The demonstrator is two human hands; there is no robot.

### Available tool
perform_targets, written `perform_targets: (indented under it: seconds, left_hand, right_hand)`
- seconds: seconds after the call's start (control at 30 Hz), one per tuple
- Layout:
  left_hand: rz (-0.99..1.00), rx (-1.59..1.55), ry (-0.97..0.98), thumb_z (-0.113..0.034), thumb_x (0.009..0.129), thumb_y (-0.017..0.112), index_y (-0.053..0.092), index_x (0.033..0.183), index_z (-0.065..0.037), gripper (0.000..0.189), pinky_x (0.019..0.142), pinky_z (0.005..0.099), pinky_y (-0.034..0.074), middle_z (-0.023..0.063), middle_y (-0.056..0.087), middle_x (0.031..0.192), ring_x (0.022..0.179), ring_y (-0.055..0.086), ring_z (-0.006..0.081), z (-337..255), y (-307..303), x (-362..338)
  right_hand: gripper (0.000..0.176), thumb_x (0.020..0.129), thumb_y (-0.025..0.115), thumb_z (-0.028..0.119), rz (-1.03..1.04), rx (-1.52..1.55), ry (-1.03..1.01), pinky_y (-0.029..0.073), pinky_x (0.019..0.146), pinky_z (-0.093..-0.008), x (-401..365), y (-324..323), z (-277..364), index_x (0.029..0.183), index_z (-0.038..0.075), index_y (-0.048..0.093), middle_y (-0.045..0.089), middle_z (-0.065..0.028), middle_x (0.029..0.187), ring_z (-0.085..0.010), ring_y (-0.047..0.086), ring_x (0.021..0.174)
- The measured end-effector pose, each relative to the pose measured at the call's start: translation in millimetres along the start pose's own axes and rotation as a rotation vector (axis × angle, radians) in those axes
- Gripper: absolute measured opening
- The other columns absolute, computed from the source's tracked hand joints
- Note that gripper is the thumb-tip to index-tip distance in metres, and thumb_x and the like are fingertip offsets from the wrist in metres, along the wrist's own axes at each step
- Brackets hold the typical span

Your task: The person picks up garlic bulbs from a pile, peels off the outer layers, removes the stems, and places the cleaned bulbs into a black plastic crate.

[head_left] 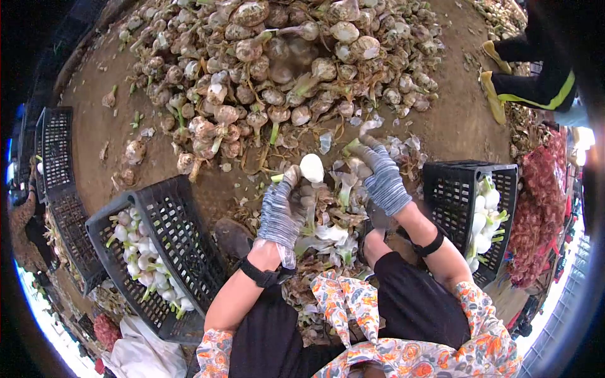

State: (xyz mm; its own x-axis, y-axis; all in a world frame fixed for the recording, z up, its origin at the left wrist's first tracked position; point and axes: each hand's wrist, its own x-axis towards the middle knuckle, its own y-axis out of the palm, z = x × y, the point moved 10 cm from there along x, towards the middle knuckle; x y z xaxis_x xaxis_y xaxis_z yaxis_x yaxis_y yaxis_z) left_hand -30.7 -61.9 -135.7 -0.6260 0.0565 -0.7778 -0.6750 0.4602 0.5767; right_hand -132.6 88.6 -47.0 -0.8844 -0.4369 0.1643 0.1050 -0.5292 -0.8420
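My left hand, in a grey striped knit glove, is closed around a garlic bulb. The bulb is smooth and white, and a short green stem end pokes out on the far side of the thumb. To its right, my right hand wears the same sort of glove, fingers stretched forward and apart. Its fingertips are over scattered skins, and a pale green bit shows beside them. Below both hands, between my legs, lies a heap of stripped garlic skins and leaves.
Ahead rises a big pile of unpeeled, dirty garlic. Black crates with white bulbs stand at my left and right. Red mesh sacks are beyond the right crate. Another person's legs show upper right; more crates stand far left.
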Motion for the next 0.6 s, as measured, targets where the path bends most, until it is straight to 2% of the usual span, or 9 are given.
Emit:
perform_targets:
  seconds: [0.03, 0.13, 0.2, 0.27, 0.33, 0.4, 0.43, 0.5, 0.6]
  left_hand:
    - [-0.014, -0.054, -0.062, -0.031, 0.087, 0.058, 0.059, 0.091, -0.008, 0.023, 0.044, 0.0187, 0.044, -0.0001, 0.059, 0.069, 0.052, 0.052, 0.0067, 4, 4, -3]
    - [-0.009, -0.094, -0.138, -0.035, 0.087, 0.057, 0.059, 0.090, -0.010, 0.025, 0.042, 0.0176, 0.041, -0.0017, 0.056, 0.065, 0.051, 0.051, 0.0057, 10, 8, -5]
    - [0.009, -0.071, -0.139, -0.035, 0.087, 0.056, 0.060, 0.088, -0.011, 0.025, 0.041, 0.0178, 0.040, -0.0022, 0.056, 0.063, 0.050, 0.050, 0.0057, 8, 10, -9]
    - [-0.089, 0.122, 0.036, -0.034, 0.088, 0.055, 0.060, 0.086, -0.011, 0.023, 0.041, 0.0197, 0.040, -0.0020, 0.056, 0.064, 0.050, 0.051, 0.0063, -8, 0, -11]
    - [-0.106, 0.238, 0.143, -0.027, 0.086, 0.059, 0.061, 0.084, -0.009, 0.018, 0.046, 0.0204, 0.041, -0.0021, 0.059, 0.068, 0.054, 0.051, 0.0049, -18, 1, -13]
    - [-0.106, 0.486, 0.511, -0.019, 0.084, 0.063, 0.062, 0.084, -0.006, 0.013, 0.053, 0.0203, 0.043, -0.0018, 0.061, 0.072, 0.060, 0.052, 0.0040, -53, 15, -27]
    - [-0.102, 0.510, 0.488, -0.013, 0.082, 0.065, 0.063, 0.083, -0.003, 0.010, 0.059, 0.0201, 0.044, -0.0010, 0.062, 0.077, 0.066, 0.052, 0.0041, -54, 14, -29]
    - [-0.116, 0.546, 0.538, -0.014, 0.082, 0.065, 0.062, 0.083, -0.003, 0.011, 0.059, 0.0205, 0.044, -0.0011, 0.061, 0.077, 0.066, 0.052, 0.0043, -56, 11, -30]
    - [-0.106, 0.606, 0.628, -0.014, 0.083, 0.065, 0.061, 0.084, -0.003, 0.012, 0.059, 0.0209, 0.044, -0.0014, 0.061, 0.077, 0.066, 0.052, 0.0046, -60, 10, -33]
  right_hand:
    - [0.023, 0.084, 0.056, 0.012, 0.002, 0.005, 0.001, 0.049, 0.076, -0.0295, 3, -2, 8, 0.103, 0.000, 0.060, 0.060, -0.0088, 0.101, -0.0152, 0.059, 0.086]
    - [0.028, 0.086, 0.050, 0.008, 0.292, 1.118, 0.559, 0.050, 0.076, -0.0275, -6, 45, 10, 0.112, 0.000, 0.053, 0.058, -0.0087, 0.099, -0.0142, 0.056, 0.091]
    - [0.030, 0.084, 0.059, 0.016, 0.397, 1.092, 0.641, 0.050, 0.072, -0.0251, -6, 50, 30, 0.109, 0.000, 0.054, 0.059, -0.0050, 0.095, -0.0098, 0.054, 0.086]
    - [0.032, 0.083, 0.060, 0.018, 0.201, 0.886, 0.370, 0.049, 0.068, -0.0238, 3, 35, 45, 0.109, 0.001, 0.053, 0.059, -0.0045, 0.091, -0.0091, 0.054, 0.083]
    - [0.032, 0.083, 0.060, 0.018, 0.198, 0.755, 0.335, 0.048, 0.066, -0.0234, 4, 36, 49, 0.110, 0.001, 0.053, 0.059, -0.0044, 0.090, -0.0090, 0.055, 0.082]
    - [0.032, 0.084, 0.059, 0.018, 0.192, 0.625, 0.303, 0.047, 0.065, -0.0230, 7, 33, 47, 0.110, 0.001, 0.052, 0.059, -0.0043, 0.088, -0.0090, 0.055, 0.081]
    - [0.032, 0.085, 0.059, 0.019, 0.326, 0.828, 0.407, 0.048, 0.063, -0.0231, 5, 46, 41, 0.110, 0.000, 0.052, 0.059, -0.0046, 0.088, -0.0093, 0.056, 0.079]
    - [0.030, 0.087, 0.058, 0.020, 0.506, 1.266, 0.673, 0.051, 0.059, -0.0236, -6, 57, 42, 0.108, -0.001, 0.051, 0.059, -0.0050, 0.088, -0.0107, 0.058, 0.074]
    - [0.029, 0.088, 0.057, 0.020, 0.451, 1.193, 0.586, 0.053, 0.056, -0.0238, -7, 55, 31, 0.106, -0.001, 0.051, 0.058, -0.0054, 0.088, -0.0108, 0.059, 0.075]
